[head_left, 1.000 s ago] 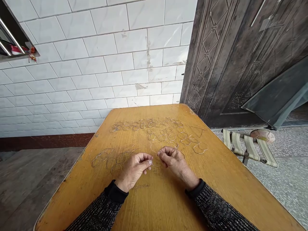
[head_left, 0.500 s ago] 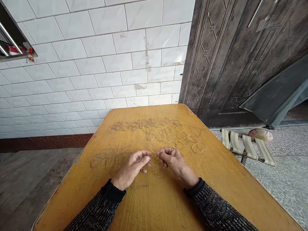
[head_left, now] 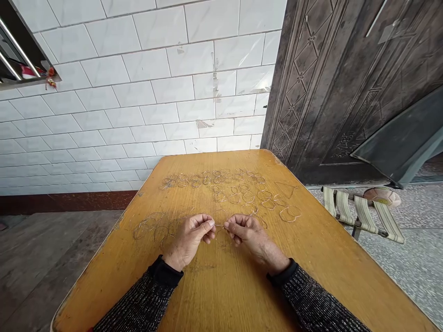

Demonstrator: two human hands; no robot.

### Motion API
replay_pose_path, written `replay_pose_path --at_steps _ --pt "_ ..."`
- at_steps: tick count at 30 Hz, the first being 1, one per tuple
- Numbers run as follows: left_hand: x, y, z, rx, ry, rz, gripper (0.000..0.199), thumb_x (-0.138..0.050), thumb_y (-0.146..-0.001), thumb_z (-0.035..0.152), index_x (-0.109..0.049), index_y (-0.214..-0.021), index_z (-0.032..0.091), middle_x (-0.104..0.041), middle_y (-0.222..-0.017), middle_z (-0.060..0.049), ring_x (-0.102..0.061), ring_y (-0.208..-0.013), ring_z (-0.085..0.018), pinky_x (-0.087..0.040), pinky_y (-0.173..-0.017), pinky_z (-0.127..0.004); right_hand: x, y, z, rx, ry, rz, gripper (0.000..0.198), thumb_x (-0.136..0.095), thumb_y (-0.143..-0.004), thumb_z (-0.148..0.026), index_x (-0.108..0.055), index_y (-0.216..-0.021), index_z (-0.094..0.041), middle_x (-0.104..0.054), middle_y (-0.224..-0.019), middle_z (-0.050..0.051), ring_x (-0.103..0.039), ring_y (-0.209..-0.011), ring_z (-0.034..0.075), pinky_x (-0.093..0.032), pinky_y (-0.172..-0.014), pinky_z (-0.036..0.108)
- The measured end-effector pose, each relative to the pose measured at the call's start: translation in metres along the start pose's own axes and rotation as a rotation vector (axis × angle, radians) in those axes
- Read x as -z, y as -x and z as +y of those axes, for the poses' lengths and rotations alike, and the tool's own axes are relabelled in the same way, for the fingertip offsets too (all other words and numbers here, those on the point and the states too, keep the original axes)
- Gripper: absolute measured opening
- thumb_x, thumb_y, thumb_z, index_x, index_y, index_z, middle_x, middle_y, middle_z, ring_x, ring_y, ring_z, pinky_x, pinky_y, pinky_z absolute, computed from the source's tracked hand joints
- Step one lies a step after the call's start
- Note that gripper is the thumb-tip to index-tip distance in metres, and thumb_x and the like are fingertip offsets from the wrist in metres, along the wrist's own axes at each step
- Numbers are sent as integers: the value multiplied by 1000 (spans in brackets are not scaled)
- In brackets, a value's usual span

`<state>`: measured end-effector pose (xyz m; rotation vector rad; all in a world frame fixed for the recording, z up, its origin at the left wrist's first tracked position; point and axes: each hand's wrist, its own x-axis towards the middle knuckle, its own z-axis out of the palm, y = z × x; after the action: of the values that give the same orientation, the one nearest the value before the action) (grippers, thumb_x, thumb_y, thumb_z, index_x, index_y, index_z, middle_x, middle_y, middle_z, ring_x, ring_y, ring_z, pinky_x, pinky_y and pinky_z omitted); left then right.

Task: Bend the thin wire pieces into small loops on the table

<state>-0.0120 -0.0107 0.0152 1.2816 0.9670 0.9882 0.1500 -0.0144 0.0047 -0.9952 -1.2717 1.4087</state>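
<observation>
Between my two hands, above the wooden table [head_left: 228, 286], stretches a thin looped wire [head_left: 219, 225]. My left hand [head_left: 194, 235] pinches one side of it between thumb and fingers. Opposite, my right hand [head_left: 247, 233] pinches the other side, a short gap away. Part of the loop shows above and below the fingertips. A loose cluster of wire loops [head_left: 148, 226] lies just left of my left hand. Beyond the hands, rows of wire loops [head_left: 235, 196] joined in curved shapes lie flat on the table.
A triangular wire piece [head_left: 286, 189] lies near the table's right edge. Behind the table stand a white tiled wall [head_left: 138, 97] and a dark carved door [head_left: 311, 92]. On the floor at the right is a striped-strap folding stool [head_left: 360, 214] beside a ball [head_left: 382, 197].
My left thumb and fingers have closed on the wire, where the hand was more open before. The wire now runs between both hands. The view has shifted slightly.
</observation>
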Motion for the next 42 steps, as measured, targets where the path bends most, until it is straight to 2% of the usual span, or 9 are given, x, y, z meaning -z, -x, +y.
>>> replay_pose_path --at_steps 3,10,16,21,30,42 --pt "0 0 0 35 0 -43 21 -55 -74 34 -54 -67 14 -55 -65 -1 -49 -55 -9 -35 -51 -21 -1 0 0 0 1 10 31 -60 -65 -40 -45 -51 -17 -43 -44 -6 -34 -36 4 -27 -39 20" --pt "-3 2 2 16 -137 -11 16 -52 -77 31 -52 -71 15 -53 -62 1 -49 -56 -10 -37 -51 -22 -1 -3 4 2 66 66 28 -59 -62 -35 -43 -49 -18 -35 -41 -8 -27 -36 4 -22 -38 19" --pt "-2 2 -2 4 35 -67 16 -60 -73 28 -56 -81 15 -54 -73 -1 -51 -63 -10 -38 -53 -22 -2 -1 1 -44 2 49 25 -59 -61 -34 -43 -49 -18 -37 -42 -7 -31 -36 4 -28 -38 19" --pt "-3 0 -6 -15 108 -52 16 -66 -68 25 -59 -77 15 -57 -80 -3 -53 -66 -10 -40 -56 -22 -2 1 -2 -99 -65 4 24 -59 -60 -33 -46 -49 -17 -42 -44 -6 -34 -36 4 -31 -37 19" --pt "-8 -2 -8 -13 262 -22 19 -72 -62 25 -58 -70 15 -59 -74 -2 -51 -64 -10 -38 -57 -23 -2 -1 0 -130 -153 -16 22 -59 -59 -30 -47 -47 -16 -42 -42 -7 -32 -33 3 -30 -34 17" --pt "-11 -6 -17 -46 417 5 16 -71 -66 21 -57 -71 15 -55 -70 2 -50 -61 -7 -40 -59 -20 -7 1 -1 -94 -197 10 30 -65 -57 -37 -47 -47 -16 -42 -42 -7 -34 -36 3 -31 -35 17"
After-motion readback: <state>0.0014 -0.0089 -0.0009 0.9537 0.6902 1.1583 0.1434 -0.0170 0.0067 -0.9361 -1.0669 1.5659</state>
